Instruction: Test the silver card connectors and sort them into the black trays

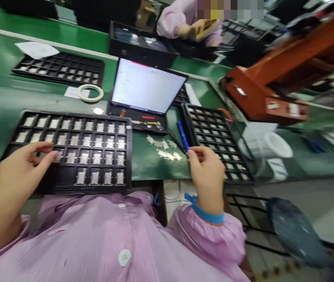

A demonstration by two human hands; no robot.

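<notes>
My left hand (23, 170) is over the left part of a black compartment tray (67, 188). Its thumb and index tips are slightly apart beside a small silver metal part (59, 156) in a compartment; whether they touch it I cannot tell. Similar parts sit in most visible compartments, while bare ones show at the lower left. In my right hand (206, 170), a blue pen-like tool (183, 136) is pinched between thumb and fingers, pointing up and away. Loose silver pieces (167, 154) lie on the green mat just left of that hand.
A lit laptop-like screen (148, 86) stands behind the loose pieces. Another filled tray (214, 137) lies right, and a third (64, 66) back left near a tape roll (90, 93). An orange-red metal stand (255, 94) rises at right. A co-worker (181, 19) sits opposite.
</notes>
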